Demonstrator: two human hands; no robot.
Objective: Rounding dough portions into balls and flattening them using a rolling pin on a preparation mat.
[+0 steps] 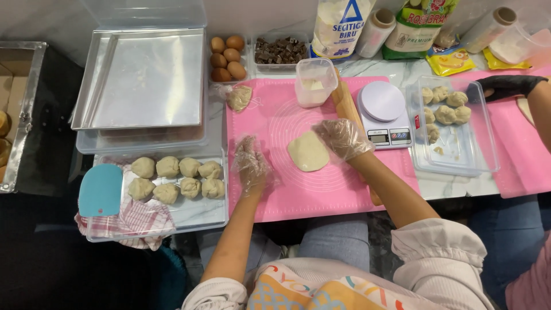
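Flattened dough disc [309,151] lies flat on pink mat [344,195], slightly longer toward/away. Right hand [343,138] gloved, fingers spread, touches its far-right edge. Left hand [251,163] open, flat on mat, left of disc, holding nothing. Rolling pin [348,106] and scale [383,113] behind right hand.

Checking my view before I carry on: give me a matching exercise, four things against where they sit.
1 flat dough piece
2 eggs
3 blue scraper
4 kitchen scale

A on the checked cloth, left
B on the pink mat, at the right hand's fingertips
C right of the rolling pin
D in a tub beside the metal tray

Pairs: 1-B, 2-D, 3-A, 4-C
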